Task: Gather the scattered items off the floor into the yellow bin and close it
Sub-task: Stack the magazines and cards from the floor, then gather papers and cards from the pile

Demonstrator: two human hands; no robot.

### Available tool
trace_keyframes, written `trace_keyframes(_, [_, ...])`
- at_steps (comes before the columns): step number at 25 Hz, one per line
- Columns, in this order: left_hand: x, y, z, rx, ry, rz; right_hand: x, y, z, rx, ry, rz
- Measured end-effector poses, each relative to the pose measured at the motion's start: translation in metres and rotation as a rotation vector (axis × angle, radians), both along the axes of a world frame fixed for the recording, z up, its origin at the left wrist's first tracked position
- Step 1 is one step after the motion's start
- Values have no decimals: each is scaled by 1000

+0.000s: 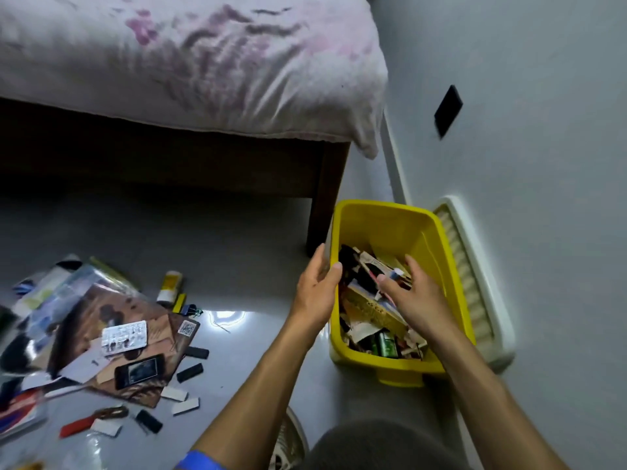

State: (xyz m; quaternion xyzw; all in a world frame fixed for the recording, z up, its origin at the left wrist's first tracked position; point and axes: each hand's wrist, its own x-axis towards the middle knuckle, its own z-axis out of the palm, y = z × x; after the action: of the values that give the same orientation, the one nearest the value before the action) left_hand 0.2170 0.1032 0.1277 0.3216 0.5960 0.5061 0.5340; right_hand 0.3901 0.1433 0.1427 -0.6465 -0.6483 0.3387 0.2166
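The yellow bin (400,228) stands open on the grey floor (244,252), beside the wall (543,164) and just right of the dark bed leg (325,198). It is partly filled with mixed papers, cartons and a green container (386,344). A white lid (475,276) stands on edge between the bin and the wall, leaning against the wall. The left hand (317,293) grips the bin's left rim, thumb inside the wall, fingers curled over the outside. The right hand (414,300) is inside the bin above the contents, fingers loosely curled; a small white and blue item (395,273) sits at its fingertips, but whether the hand grips it cannot be determined. Well apart to the left, scattered items remain on the floor: a brown printed sheet (112,320) carrying a silver blister pack (125,337) and a black phone (139,370), with small black and white blocks around its lower edge. A white and yellow bottle (169,286) lies beyond the sheet, near a binder clip (190,310). A bed with a pale floral cover (190,62) spans the upper area.
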Motion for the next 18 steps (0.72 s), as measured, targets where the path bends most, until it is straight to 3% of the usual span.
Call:
trace_keyframes(3, [-26, -18, -7, -46, 39, 93, -38, -11, -7, 5, 69, 115])
trace_keyframes(12, [-198, -98, -80, -262, 74, 565, -248, -62, -90, -207, -38, 620])
trace_keyframes(18, [-277, -160, -157, -725, 302, 788, -350, -55, -167, -243, -162, 745])
